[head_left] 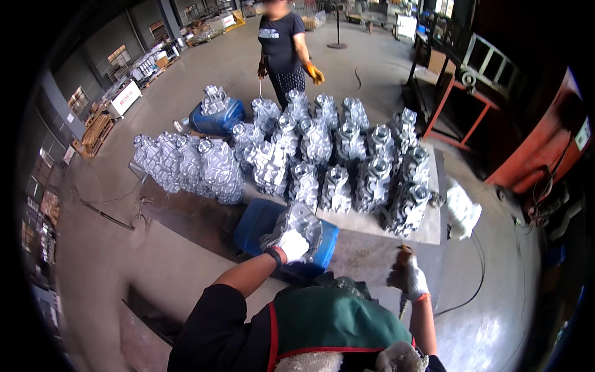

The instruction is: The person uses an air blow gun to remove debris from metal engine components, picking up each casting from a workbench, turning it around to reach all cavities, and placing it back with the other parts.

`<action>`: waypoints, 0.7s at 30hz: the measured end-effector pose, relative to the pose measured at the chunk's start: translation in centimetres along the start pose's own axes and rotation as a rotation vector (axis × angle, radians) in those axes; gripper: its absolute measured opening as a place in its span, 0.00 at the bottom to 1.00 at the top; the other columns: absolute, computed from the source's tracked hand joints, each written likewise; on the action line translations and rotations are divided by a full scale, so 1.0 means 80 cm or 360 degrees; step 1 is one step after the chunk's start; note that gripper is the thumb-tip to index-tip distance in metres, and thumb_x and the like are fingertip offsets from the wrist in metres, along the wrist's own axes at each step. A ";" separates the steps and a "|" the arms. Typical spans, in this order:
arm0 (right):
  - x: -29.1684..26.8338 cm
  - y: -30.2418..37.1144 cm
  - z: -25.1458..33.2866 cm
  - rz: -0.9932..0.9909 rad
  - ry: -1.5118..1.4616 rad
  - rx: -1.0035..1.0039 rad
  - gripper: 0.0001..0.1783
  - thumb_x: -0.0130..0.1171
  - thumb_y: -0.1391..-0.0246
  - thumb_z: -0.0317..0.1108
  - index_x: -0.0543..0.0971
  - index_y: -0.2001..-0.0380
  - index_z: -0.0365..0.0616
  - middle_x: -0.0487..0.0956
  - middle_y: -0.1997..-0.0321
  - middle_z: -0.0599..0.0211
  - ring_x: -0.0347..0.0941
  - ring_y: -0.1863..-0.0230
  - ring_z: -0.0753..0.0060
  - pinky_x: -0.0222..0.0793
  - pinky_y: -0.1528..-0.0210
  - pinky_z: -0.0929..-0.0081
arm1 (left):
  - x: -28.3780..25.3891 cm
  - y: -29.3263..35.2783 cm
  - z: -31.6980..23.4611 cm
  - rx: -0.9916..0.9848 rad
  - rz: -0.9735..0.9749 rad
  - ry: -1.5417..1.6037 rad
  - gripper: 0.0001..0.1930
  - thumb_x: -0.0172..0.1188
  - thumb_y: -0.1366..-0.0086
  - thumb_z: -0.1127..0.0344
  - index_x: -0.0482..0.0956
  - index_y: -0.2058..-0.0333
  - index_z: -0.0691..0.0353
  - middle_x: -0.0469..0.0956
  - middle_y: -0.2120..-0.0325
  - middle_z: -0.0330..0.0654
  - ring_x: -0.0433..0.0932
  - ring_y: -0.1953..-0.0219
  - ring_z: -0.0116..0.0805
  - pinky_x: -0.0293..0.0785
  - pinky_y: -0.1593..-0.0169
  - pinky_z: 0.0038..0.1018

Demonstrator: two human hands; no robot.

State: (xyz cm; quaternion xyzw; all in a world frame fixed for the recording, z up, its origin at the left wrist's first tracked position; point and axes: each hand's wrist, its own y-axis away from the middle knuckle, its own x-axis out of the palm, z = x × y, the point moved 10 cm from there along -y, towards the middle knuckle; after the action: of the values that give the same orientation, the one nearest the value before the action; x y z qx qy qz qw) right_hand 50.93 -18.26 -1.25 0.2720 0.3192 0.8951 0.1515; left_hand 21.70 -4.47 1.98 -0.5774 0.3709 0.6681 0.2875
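Behind blue drum (257, 226): castings (338, 152), another person (282, 43).

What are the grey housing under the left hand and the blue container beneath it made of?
The housing looks like cast metal, perhaps aluminium: dull silver-grey with ribbed, bossed surfaces. The blue container seems to be plastic: uniform colour, smooth, rounded corners. The left hand wears a white glove, apparently fabric.

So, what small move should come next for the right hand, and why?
Probably bring the tool in the right hand across to the casting: the left hand already steadies it on the blue drum, and the tool is apart from it.
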 end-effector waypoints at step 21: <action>-0.113 0.097 -0.031 -0.0230 -0.0223 0.0090 0.25 0.56 0.52 0.63 0.66 0.77 0.53 0.63 0.81 0.70 0.61 0.83 0.66 0.58 0.81 0.65 | 0.001 0.013 0.002 -0.0113 0.0043 0.0073 0.12 0.58 0.51 0.59 0.82 0.73 0.62 0.79 0.78 0.47 0.79 0.74 0.44 0.74 0.66 0.37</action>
State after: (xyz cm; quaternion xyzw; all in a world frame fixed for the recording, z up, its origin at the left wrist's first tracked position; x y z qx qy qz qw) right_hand 55.99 -29.33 -1.32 0.3143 0.3517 0.8513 0.2298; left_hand 20.71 -4.91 2.10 -0.5974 0.3612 0.6713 0.2492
